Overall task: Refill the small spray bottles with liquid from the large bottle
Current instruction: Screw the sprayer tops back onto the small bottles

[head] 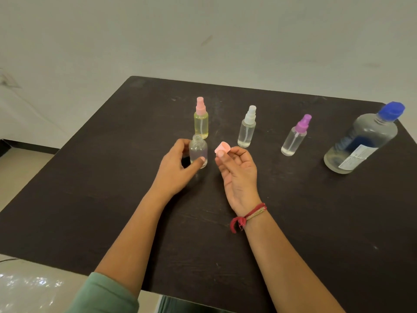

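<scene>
Near the middle of the table (101,188), the left hand (178,164) curls its fingers around the uncapped small spray bottle (199,152), which is upright. The right hand (240,177) pinches the pink cap (222,148) just beside it. The large bottle (361,143) stands at the right edge.

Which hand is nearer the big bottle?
Right. The right hand, pinching a pink cap, is left of the large bottle; the left hand, gripping the open bottle, is farther left.
</scene>
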The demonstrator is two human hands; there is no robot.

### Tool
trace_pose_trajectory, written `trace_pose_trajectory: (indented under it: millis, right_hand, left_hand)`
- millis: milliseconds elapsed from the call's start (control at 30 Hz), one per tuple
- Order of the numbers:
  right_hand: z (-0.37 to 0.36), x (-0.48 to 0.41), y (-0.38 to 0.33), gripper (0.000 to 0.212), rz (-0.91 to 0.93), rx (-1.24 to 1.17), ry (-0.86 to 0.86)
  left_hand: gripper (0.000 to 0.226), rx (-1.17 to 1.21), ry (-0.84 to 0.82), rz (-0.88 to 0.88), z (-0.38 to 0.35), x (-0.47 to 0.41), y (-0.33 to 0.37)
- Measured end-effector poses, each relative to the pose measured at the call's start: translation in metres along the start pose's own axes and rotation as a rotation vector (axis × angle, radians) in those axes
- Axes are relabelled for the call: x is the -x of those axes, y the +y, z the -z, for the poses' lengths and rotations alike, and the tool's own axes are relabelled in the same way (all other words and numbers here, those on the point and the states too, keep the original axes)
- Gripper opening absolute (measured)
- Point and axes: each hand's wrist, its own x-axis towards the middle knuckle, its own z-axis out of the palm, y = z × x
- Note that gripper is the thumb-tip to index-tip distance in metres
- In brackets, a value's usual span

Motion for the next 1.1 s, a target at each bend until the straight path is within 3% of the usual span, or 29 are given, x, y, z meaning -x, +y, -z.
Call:
trace_pose_trajectory:
  millis: [167,433,867,1100]
  right_hand:
    - [0.006,0.0,-0.009,0.023,-0.032,-0.123,0.032]
    - [0.013,-0.002,-0.029,0.031,-0.027,-0.228,0.049]
    - [0.005,-0.01,-0.055,0.017,-0.028,0.312,-0.153]
    - [-0.013,-0.018,-0.078,0.018,0.121,0.908,-0.251]
  left_hand:
    - [0.036,0.062,-0.106,-0.052,-0.018,0.005,0.015]
    - [0.037,0.154,-0.053,0.038,-0.03,0.006,0.02]
    - [0.04,0.161,-0.066,-0.01,-0.029,0.006,0.017]
    - [0.037,0.17,-0.086,0.014,-0.028,0.005,0.018]
